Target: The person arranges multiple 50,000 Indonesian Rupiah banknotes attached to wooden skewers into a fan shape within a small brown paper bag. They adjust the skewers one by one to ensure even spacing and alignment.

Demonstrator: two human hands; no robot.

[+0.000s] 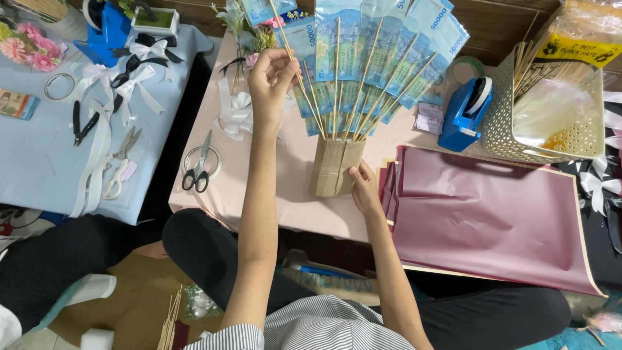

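- A low table covered in pale pink cloth (285, 207) fills the middle of the view; left of it, well away from both hands, lies a pale blue cloth surface (39, 162) strewn with white ribbon bows.
- A large sheet of dusky-pink wrapping paper with a cream edge (486, 220) lies flat just to the right of the right hand.
- A cream perforated plastic basket (518, 129) holding packets of skewers stands beyond that sheet, well apart from the hands.
- A fan of blue banknotes in clear sleeves taped to thin wooden skewers (363, 58) rises between the hands, the sticks converging downward.
- A small folded brown cardboard holder (334, 165) takes the lower ends of the sticks.
- A blue tape dispenser (463, 113) stands up and right of the lower hand, apart from it.
- The left hand (272, 81) is raised at the fan's left edge, fingers pinched closed on the outermost wooden skewer (291, 55).
- The right hand (363, 188) rests at the cardboard holder's lower right edge, fingers loosely curled against it, steadying rather than clenching.
- Black-handled scissors (197, 168) lie on the pink cloth below and left of the raised hand, untouched.
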